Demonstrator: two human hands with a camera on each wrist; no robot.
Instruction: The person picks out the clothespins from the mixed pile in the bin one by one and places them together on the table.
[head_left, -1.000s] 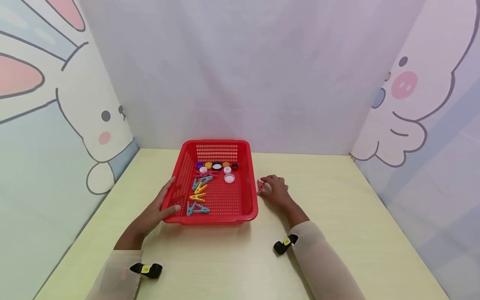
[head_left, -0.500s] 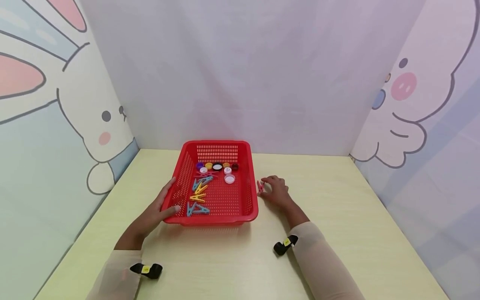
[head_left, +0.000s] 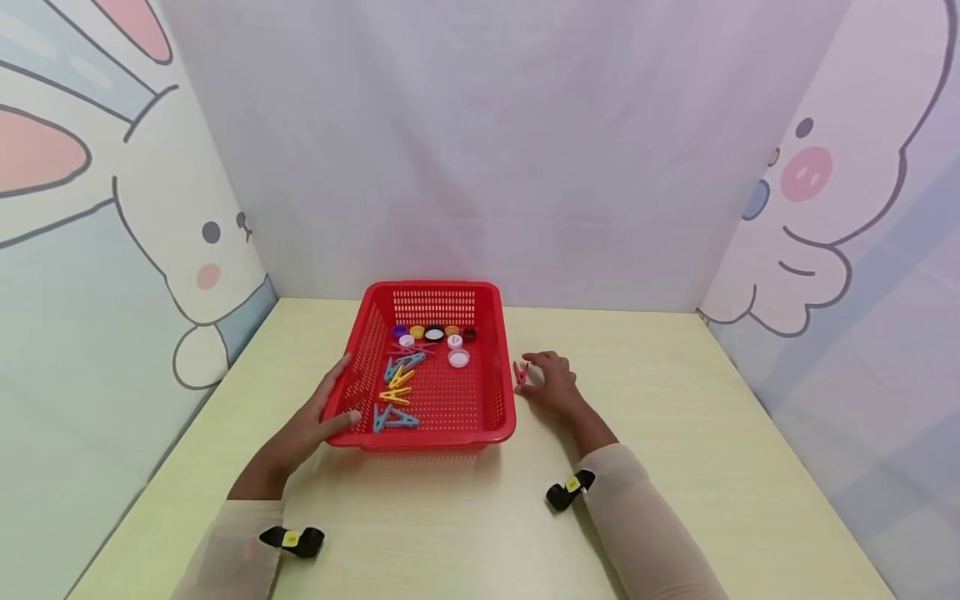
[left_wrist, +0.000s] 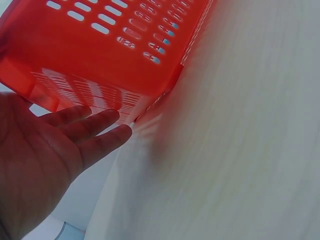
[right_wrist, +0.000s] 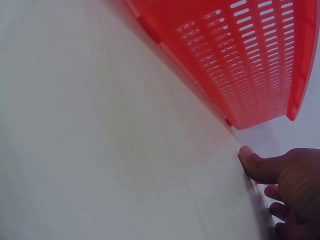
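Note:
My left hand (head_left: 303,429) holds the red plastic basket (head_left: 497,367) at its front left corner, thumb over the rim and fingers along the outer wall. In the left wrist view its straight fingers lie beside the slotted wall. My right hand (head_left: 553,383) rests low over the table, just right of the basket. Its thumb and index finger pinch a small pink clothespin (head_left: 521,374). The right wrist view shows the thumb (right_wrist: 260,167) at the table surface, with the clothespin mostly hidden. Inside the basket lie blue clothespins (head_left: 397,419), yellow clothespins (head_left: 396,394) and pink clothespins (head_left: 423,348).
Several bottle caps line the basket's back, including a purple cap (head_left: 400,331), a black cap (head_left: 434,333) and a white cap (head_left: 459,358). The pale wooden table (head_left: 645,400) meets a light grey back wall (head_left: 480,167). Cartoon-printed panels stand at both sides.
The left hand and the basket stay where they were. The right hand keeps its place, and the pink clothespin between its fingers has turned very slightly.

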